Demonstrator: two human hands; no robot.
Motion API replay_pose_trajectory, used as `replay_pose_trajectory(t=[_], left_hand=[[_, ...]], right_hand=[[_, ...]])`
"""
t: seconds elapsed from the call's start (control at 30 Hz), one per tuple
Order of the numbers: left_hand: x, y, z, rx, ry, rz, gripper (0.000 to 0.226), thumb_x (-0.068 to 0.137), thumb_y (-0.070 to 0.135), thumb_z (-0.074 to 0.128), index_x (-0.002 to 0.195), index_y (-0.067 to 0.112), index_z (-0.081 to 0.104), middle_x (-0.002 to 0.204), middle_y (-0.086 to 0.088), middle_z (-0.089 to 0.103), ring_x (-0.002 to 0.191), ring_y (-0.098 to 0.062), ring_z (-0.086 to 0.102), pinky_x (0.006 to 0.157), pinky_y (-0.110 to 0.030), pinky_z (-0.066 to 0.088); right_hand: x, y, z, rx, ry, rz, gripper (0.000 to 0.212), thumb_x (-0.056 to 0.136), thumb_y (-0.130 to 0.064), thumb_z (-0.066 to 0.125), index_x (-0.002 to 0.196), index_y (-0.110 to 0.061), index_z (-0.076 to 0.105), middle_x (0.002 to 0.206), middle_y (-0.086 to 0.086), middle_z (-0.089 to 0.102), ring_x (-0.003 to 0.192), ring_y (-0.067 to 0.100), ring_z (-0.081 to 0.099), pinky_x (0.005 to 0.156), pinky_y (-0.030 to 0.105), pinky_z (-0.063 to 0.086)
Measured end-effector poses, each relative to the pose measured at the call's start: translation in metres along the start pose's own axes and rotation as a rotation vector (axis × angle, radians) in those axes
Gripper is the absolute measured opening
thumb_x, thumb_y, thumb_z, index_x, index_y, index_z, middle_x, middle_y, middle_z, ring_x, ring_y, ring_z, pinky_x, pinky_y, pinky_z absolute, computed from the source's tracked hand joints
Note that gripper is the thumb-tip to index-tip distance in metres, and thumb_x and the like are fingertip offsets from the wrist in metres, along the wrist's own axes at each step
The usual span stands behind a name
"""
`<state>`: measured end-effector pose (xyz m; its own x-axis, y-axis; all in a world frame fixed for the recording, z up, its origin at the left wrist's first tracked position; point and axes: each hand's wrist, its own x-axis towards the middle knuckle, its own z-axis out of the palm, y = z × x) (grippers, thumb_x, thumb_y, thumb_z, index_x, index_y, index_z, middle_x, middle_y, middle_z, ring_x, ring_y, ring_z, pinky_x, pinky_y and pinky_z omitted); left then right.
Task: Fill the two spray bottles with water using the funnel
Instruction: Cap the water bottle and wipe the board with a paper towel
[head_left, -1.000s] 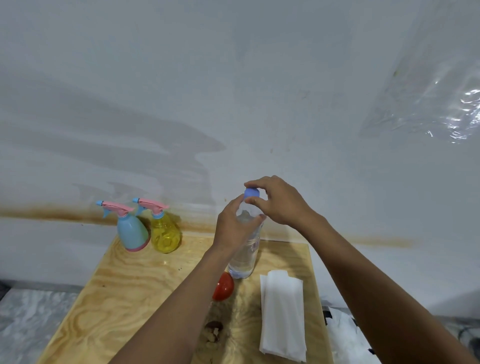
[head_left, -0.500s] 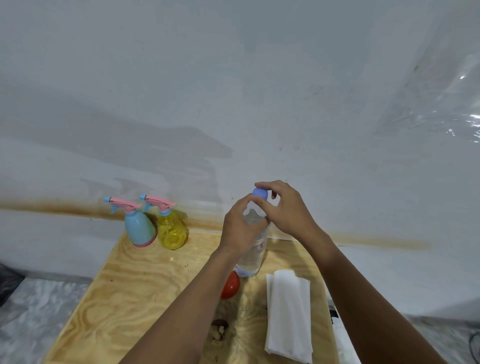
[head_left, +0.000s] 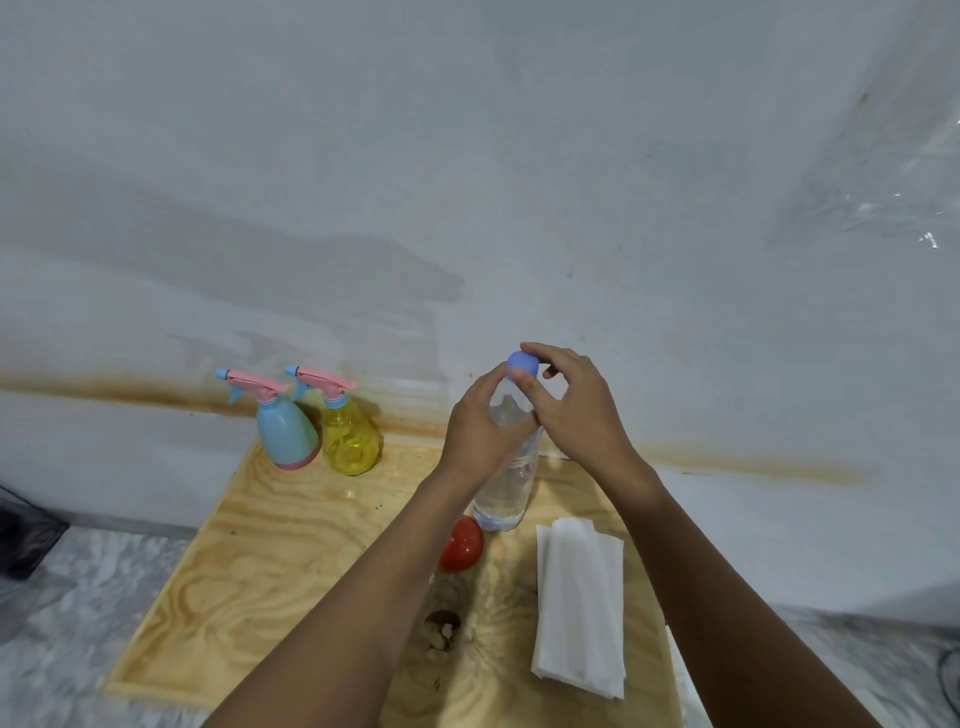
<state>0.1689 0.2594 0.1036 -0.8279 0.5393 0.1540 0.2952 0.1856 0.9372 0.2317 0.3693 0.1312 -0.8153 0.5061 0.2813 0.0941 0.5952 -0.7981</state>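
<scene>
**Both hands on the water bottle**

Left hand (head_left: 480, 426) is wrapped around the neck of the clear water bottle (head_left: 506, 488), which stands upright on the plywood table (head_left: 270, 545). Right hand (head_left: 576, 410) pinches the blue cap (head_left: 521, 365) with its fingertips. Blue spray bottle (head_left: 284, 431) and yellow spray bottle (head_left: 349, 435) sit touching, well left of the fingers. A red funnel (head_left: 461, 543) peeks out below the left wrist, and a folded white cloth (head_left: 582, 608) lies under the right forearm.
</scene>
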Motion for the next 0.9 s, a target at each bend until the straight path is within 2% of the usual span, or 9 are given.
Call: replay_pose_trajectory(t=[0.07,0.17,0.27,0.37,0.47,0.6,0.67,0.73,0.9], left_hand=[[0.002,-0.002,-0.008,-0.001,-0.071,0.009,0.064,0.08,0.04,0.079,0.138,0.036,0.052,0.127,0.021,0.06,0.113,0.017,0.052,0.092,-0.007,0.039],[-0.002,-0.017,-0.023,-0.018,-0.11,-0.05,0.086,0.078,0.047,0.079,0.15,0.034,0.035,0.151,0.018,0.042,0.135,0.002,0.04,0.108,-0.023,0.035],[-0.016,-0.047,-0.033,-0.057,-0.019,-0.167,0.083,0.077,0.047,0.079,0.148,0.034,0.038,0.146,0.012,0.048,0.13,-0.007,0.047,0.102,-0.029,0.041],[-0.036,-0.087,-0.032,-0.049,-0.007,-0.301,0.078,0.077,0.044,0.08,0.145,0.031,0.043,0.141,0.009,0.052,0.126,-0.011,0.051,0.102,-0.034,0.045],[-0.054,-0.121,-0.022,0.008,0.01,-0.416,0.073,0.081,0.032,0.08,0.145,0.024,0.045,0.141,0.007,0.049,0.123,-0.011,0.05,0.1,-0.027,0.042],[-0.066,-0.16,-0.008,0.17,-0.013,-0.591,0.075,0.081,0.028,0.08,0.144,0.012,0.044,0.142,-0.003,0.051,0.131,-0.019,0.049,0.111,-0.032,0.037],[-0.069,-0.175,-0.002,0.203,-0.025,-0.626,0.074,0.08,0.031,0.081,0.142,0.01,0.047,0.143,-0.01,0.051,0.133,-0.024,0.049,0.113,-0.036,0.038],[-0.069,-0.183,0.002,0.254,-0.018,-0.626,0.067,0.082,0.032,0.078,0.138,0.009,0.052,0.137,-0.011,0.055,0.129,-0.026,0.052,0.109,-0.032,0.039],[-0.065,-0.191,0.009,0.295,0.065,-0.576,0.048,0.084,0.033,0.076,0.127,0.013,0.066,0.123,-0.007,0.063,0.114,-0.023,0.06,0.096,-0.027,0.043]], right_hand=[[-0.007,0.004,0.001,0.085,0.036,0.031,0.031,0.096,-0.045,0.055,0.126,-0.036,0.059,0.119,-0.022,0.059,0.106,-0.003,0.054,0.084,0.014,0.042],[-0.022,0.022,0.006,0.189,0.124,0.134,0.028,0.1,-0.04,0.049,0.127,-0.034,0.057,0.119,-0.02,0.059,0.112,-0.001,0.054,0.087,0.02,0.043],[-0.041,0.052,0.02,0.235,0.119,0.245,0.037,0.098,-0.042,0.053,0.132,-0.029,0.054,0.121,-0.016,0.059,0.117,0.002,0.054,0.089,0.021,0.043],[-0.06,0.079,0.037,0.217,0.013,0.31,0.062,0.088,-0.051,0.063,0.142,-0.024,0.045,0.135,-0.006,0.055,0.123,0.004,0.051,0.096,0.027,0.046],[-0.075,0.098,0.053,0.123,-0.073,0.332,0.091,0.076,-0.06,0.072,0.149,-0.023,0.033,0.148,-0.002,0.044,0.133,0.008,0.043,0.107,0.035,0.041],[-0.079,0.11,0.071,0.103,-0.114,0.352,0.11,0.066,-0.064,0.079,0.153,-0.032,0.02,0.155,-0.002,0.033,0.14,0.015,0.037,0.11,0.042,0.04],[-0.075,0.113,0.079,0.115,-0.101,0.328,0.109,0.064,-0.066,0.08,0.151,-0.034,0.023,0.152,-0.004,0.038,0.137,0.015,0.041,0.107,0.046,0.044],[-0.071,0.115,0.086,0.146,-0.074,0.31,0.104,0.064,-0.064,0.081,0.148,-0.033,0.029,0.147,-0.005,0.044,0.133,0.013,0.047,0.104,0.047,0.048],[-0.058,0.107,0.095,0.215,0.055,0.22,0.082,0.07,-0.054,0.082,0.137,-0.03,0.041,0.131,-0.004,0.057,0.12,0.011,0.056,0.097,0.037,0.052]])
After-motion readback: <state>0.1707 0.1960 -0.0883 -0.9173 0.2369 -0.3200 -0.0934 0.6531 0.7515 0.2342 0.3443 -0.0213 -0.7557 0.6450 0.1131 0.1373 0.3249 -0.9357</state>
